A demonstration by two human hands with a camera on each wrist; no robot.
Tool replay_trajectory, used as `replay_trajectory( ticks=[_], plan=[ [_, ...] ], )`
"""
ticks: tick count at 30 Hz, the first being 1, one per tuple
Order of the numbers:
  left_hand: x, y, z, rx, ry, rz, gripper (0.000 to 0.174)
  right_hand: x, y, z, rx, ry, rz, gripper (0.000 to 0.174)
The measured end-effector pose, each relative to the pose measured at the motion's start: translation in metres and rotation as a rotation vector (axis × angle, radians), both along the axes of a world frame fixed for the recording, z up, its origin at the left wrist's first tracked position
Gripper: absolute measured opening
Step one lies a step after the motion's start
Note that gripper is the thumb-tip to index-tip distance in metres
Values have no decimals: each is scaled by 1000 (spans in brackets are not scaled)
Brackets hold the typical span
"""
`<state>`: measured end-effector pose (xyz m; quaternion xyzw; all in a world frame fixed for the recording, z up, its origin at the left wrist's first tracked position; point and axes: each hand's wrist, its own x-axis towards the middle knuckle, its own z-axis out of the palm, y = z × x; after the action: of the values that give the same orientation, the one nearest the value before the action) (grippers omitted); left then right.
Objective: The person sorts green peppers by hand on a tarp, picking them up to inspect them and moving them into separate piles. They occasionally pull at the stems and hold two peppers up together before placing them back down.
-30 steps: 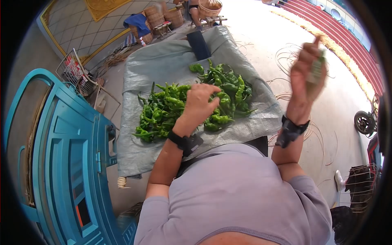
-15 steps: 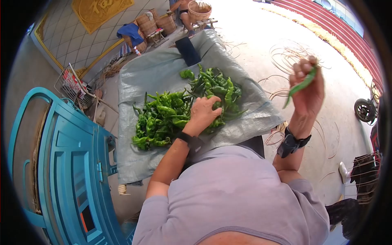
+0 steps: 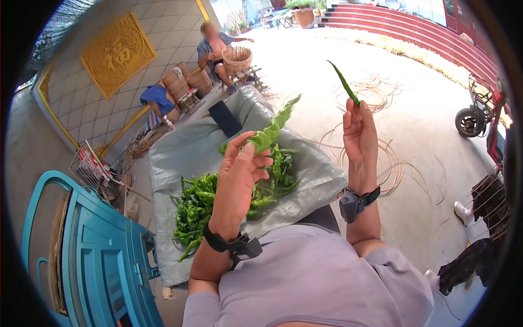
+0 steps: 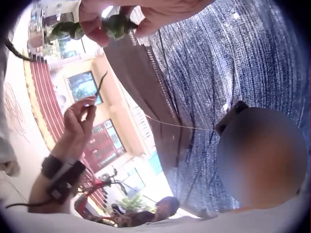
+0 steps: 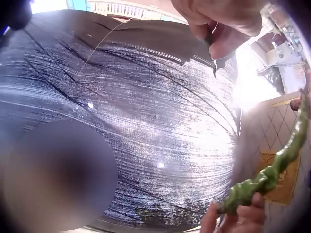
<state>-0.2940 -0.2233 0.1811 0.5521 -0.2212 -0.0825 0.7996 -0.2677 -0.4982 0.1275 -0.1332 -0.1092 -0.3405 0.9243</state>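
Note:
My left hand is raised over the heap, pinching a long, wrinkled light-green pepper by its stem end. The same twisted pepper stretches up the right edge of the right wrist view. Off to the right, my right hand holds up a slimmer, darker green pepper between thumb and fingertips, its tip pointing up. A heap of green peppers lies on the grey woven sheet, partly hidden behind my left hand and forearm.
A dark phone lies at the sheet's far edge. To the left stands a blue metal gate-like panel. Beyond sits a person beside a woven basket. Coiled strips lie on the floor, and a wheeled vehicle stands right.
My left hand has lifted from the heap with the wrinkled pepper. The slim pepper in my right hand has turned from tip-down to tip-up. The head view has tilted upward.

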Motion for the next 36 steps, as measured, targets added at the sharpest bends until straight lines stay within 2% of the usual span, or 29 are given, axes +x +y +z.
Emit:
replay_trajectory(
  ticks=[6, 12, 19, 26, 36],
  plan=[
    [-11, -10, -1, -98, -96, 122, 32, 3, -13, -2, 59, -36, -43, 10],
    [-12, -14, -3, -151, -85, 43, 29, 4, -15, -7, 99, -55, -32, 14],
    [-15, -38, 1, -55, -162, -100, 35, 5, -11, -4, 153, -161, 57, 12],
    [-18, -58, -13, 39, -185, -226, 35, -3, -7, 6, 187, -125, 57, 12],
    [-19, -61, -22, 105, -232, -258, 32, -1, 7, -2, 15, -120, 188, 14]
  ],
)
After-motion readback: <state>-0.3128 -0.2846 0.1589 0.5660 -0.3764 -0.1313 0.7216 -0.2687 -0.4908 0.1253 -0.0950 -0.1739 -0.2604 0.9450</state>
